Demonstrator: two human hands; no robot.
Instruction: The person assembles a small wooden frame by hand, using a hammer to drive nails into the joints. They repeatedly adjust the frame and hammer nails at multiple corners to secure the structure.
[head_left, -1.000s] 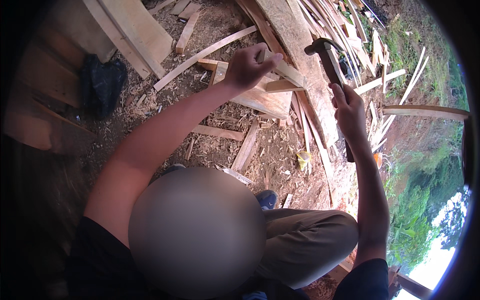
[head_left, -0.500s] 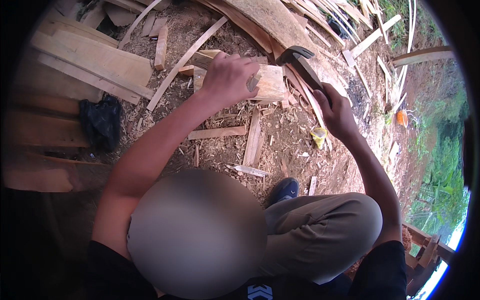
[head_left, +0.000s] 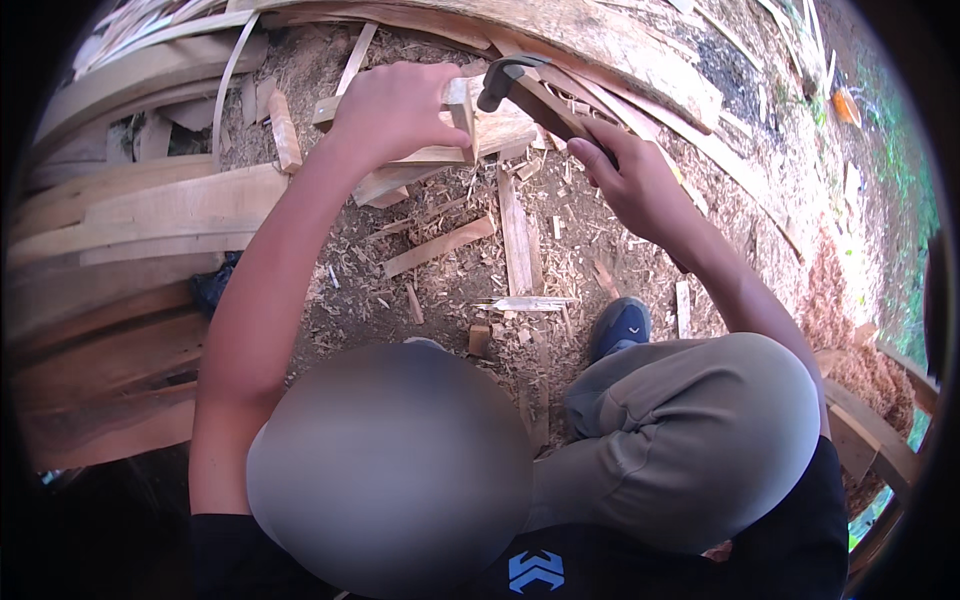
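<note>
Now R hand fingers grip hammer, head up-left; L hand clasps wood block.

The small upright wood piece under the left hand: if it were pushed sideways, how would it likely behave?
The small wood piece looks stiff and probably light: thin sawn offcut. Standing on end on the block, it seems apt to tip; the left hand steadies it. Its rough sawn face likely is not slippery. The hammer in the right hand is beside it.
</note>
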